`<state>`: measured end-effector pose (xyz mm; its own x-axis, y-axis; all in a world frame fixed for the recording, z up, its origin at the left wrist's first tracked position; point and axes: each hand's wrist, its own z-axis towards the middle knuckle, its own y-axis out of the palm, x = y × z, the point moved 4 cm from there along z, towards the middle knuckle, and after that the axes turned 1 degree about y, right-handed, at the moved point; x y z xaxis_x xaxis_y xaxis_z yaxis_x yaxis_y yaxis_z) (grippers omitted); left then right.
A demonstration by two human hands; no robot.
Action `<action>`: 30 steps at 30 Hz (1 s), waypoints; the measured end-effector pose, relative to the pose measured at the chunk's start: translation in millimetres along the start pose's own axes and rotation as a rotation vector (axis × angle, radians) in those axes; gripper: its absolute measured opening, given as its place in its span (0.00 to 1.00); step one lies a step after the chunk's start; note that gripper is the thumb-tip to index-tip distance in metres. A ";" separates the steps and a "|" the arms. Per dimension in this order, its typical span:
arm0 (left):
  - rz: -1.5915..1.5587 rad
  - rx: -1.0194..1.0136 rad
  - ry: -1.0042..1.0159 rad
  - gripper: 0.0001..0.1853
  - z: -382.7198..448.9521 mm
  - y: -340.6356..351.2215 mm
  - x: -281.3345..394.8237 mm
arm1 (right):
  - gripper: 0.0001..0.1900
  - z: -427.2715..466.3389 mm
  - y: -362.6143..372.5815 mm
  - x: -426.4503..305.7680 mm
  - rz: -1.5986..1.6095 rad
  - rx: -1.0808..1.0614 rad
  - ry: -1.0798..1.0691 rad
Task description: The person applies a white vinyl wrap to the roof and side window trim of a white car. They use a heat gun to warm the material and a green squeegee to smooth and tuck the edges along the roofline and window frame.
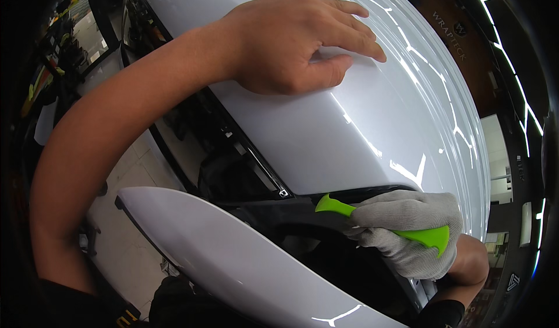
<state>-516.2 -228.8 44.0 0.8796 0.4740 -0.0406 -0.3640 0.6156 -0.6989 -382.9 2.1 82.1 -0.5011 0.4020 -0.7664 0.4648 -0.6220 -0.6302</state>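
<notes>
My left hand [297, 44], bare, lies on the glossy white car body panel [314, 140], its fingers spread and nothing held. My right hand [410, 232] wears a grey knit glove and is closed around a bright green plastic trim tool [334, 205]. The tool's flared end sticks out beyond the fingers, close to the dark gap at the panel's lower edge. Its other end shows beside the palm. Some of the right fingers are hidden by the glove's folds and the hand itself.
A white painted door or lid panel [227, 240] stands open nearest me. Between it and the body is a dark opening with a black trim strip [266, 166]. The tiled floor [135, 162] shows at left. Ceiling light tubes and a dark wall are at the right.
</notes>
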 end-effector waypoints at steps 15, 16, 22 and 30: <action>0.003 0.009 0.011 0.28 0.4 1.0 1.1 | 0.12 -8.8 -5.3 -0.1 0.022 0.038 0.070; 0.001 0.010 0.015 0.28 1.4 1.0 1.2 | 0.12 -9.7 -5.7 -1.2 0.017 0.043 0.077; -0.003 0.008 0.001 0.28 4.5 -3.9 5.6 | 0.14 -12.3 -10.4 -2.9 0.179 0.071 0.282; -0.018 0.017 0.008 0.28 5.9 -0.9 4.7 | 0.15 -3.2 -5.9 2.6 0.209 0.031 0.293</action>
<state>-513.5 -223.4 48.7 0.8884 0.4578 -0.0341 -0.3535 0.6348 -0.6870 -384.5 9.0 83.5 -0.1647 0.4368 -0.8844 0.5106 -0.7294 -0.4553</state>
